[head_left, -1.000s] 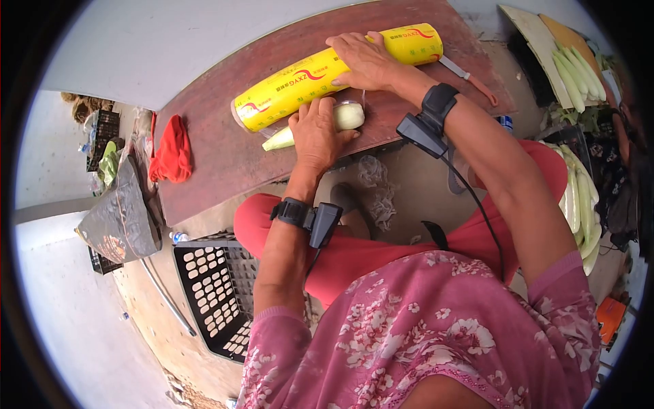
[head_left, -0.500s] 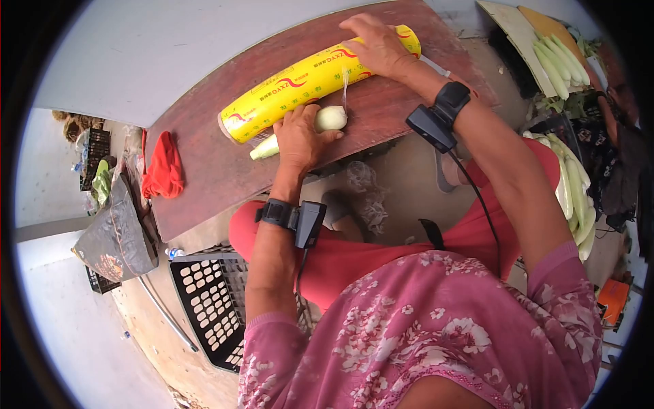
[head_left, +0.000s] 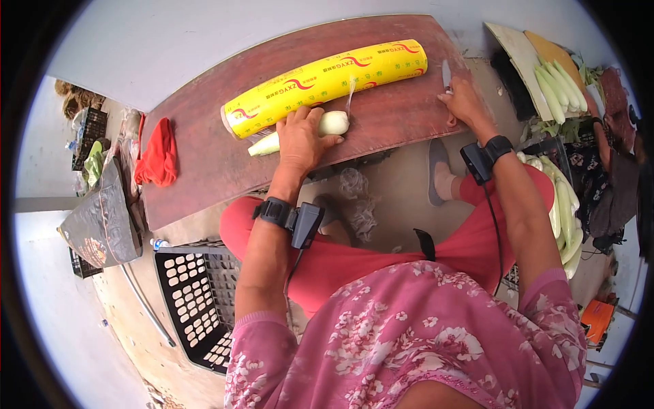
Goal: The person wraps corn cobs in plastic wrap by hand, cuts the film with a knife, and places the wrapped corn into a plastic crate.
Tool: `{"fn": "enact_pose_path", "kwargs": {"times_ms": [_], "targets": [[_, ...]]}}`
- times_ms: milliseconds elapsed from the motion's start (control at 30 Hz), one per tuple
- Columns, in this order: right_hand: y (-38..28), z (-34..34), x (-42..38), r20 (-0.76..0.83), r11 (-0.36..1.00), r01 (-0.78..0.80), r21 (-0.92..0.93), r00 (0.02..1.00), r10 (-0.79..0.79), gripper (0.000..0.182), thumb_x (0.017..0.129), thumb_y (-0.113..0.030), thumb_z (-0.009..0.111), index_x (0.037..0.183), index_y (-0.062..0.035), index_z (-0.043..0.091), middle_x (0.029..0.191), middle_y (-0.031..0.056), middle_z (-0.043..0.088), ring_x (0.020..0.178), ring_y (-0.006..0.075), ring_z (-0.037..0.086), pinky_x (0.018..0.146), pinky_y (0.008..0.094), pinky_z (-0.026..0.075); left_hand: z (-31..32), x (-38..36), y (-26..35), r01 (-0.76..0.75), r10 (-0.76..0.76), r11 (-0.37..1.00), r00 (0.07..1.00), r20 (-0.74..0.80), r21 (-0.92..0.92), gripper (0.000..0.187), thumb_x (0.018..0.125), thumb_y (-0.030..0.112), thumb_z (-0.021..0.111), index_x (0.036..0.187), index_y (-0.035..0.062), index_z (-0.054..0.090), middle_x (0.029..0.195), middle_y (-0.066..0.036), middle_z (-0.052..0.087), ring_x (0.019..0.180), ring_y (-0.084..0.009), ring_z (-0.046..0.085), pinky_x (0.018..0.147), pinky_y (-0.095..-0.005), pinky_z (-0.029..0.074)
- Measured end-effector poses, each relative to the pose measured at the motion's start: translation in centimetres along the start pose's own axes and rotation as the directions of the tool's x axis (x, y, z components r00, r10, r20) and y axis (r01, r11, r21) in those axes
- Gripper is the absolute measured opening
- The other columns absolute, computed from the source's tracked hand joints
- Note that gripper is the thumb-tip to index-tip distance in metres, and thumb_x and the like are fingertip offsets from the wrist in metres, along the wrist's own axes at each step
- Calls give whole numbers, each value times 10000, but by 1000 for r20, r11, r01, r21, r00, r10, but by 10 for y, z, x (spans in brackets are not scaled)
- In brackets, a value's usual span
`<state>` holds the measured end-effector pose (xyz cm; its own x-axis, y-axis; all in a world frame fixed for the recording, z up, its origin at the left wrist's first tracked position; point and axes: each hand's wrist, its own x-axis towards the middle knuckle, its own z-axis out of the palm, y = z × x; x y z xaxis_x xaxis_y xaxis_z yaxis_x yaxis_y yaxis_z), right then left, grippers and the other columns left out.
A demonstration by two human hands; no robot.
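My left hand (head_left: pixel 302 141) is wrapped over a long, pale green vegetable (head_left: pixel 334 123) on the wooden table, its thumb near the thick end. Clear film clings around the vegetable, and a thin strip of it rises to a yellow printed roll of cling film (head_left: pixel 327 80) right behind. At the table's right end my right hand (head_left: pixel 469 103) is closed at the handle of a knife (head_left: pixel 446 73), whose blade points away from me. The handle itself is mostly hidden by the fingers.
The reddish-brown table (head_left: pixel 197 187) reaches across in front of my knees. A red cloth (head_left: pixel 159 153) lies at its left end. A black plastic crate (head_left: pixel 197 300) stands by my left leg. More pale green vegetables (head_left: pixel 562 208) are piled at right, near another person's arm (head_left: pixel 601 143).
My right hand has left the roll and come down to the knife at the table's right end. My left hand stays on the vegetable. The view has shifted slightly.
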<state>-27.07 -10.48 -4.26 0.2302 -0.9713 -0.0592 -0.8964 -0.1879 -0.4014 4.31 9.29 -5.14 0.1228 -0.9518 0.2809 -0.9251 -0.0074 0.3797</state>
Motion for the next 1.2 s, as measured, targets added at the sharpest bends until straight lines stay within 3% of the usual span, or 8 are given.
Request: {"fn": "enact_pose_path", "kwargs": {"times_ms": [167,367,467,567,633,700,867,1200], "targets": [[6,-10,-2,-27,987,-127,-95,992,125,448,760,-357,716,853,78,663,750,227,671,747,341,681,662,418,520,0,0,0,-12,12,1000,1000,-29,6,525,629,370,810,1062,121,646,1027,-75,613,1030,-281,547,906,-428,362],[3,-16,-23,-51,961,-260,-93,965,256,511,799,-449,659,626,32,642,552,191,610,543,272,655,547,410,499,-9,1,8,53,-55,998,996,68,21,572,634,359,816,1108,94,636,1115,-89,608,1110,-279,530,944,-417,345],[47,0,-16,-210,992,44,-117,975,-68,426,833,-399,645,732,15,642,569,129,615,479,211,600,471,360,464,-9,1,7,54,-55,998,996,63,18,549,629,350,818,1085,100,641,1084,-87,614,1083,-282,541,925,-419,356],[1,-10,-69,-75,838,-226,497,951,301,331,880,-295,612,918,34,606,637,107,613,524,185,591,511,382,469,-6,-1,4,36,-36,999,999,26,2,536,624,344,821,1068,103,643,1051,-84,620,1054,-286,551,906,-421,366],[-6,3,-98,-74,803,-72,591,987,143,220,925,-205,557,983,7,559,673,60,598,548,133,563,528,324,461,-4,-2,2,22,-23,999,1000,-11,-24,534,619,343,823,1060,103,643,1036,-81,622,1040,-289,555,897,-422,371],[-25,17,-125,-127,892,154,425,986,-110,190,944,-180,525,1006,-11,584,709,51,620,582,114,568,546,302,454,-2,-3,1,21,-22,999,999,-28,-26,535,621,349,820,1063,106,642,1028,-79,624,1037,-285,557,895,-420,372],[-83,27,-161,31,840,250,482,953,-302,229,921,-103,548,1128,-12,581,746,4,585,591,61,523,546,227,444,-4,-2,0,49,-49,999,998,38,-4,564,650,398,797,1121,128,641,1073,-62,610,1057,-253,540,917,-401,349],[-106,42,-169,-239,853,470,225,876,-420,302,824,15,577,1126,-7,585,920,182,633,825,332,643,702,354,506,-2,-1,0,55,-56,998,998,41,22,567,665,434,780,1130,142,640,1084,-55,607,1068,-243,537,915,-394,351]]}}
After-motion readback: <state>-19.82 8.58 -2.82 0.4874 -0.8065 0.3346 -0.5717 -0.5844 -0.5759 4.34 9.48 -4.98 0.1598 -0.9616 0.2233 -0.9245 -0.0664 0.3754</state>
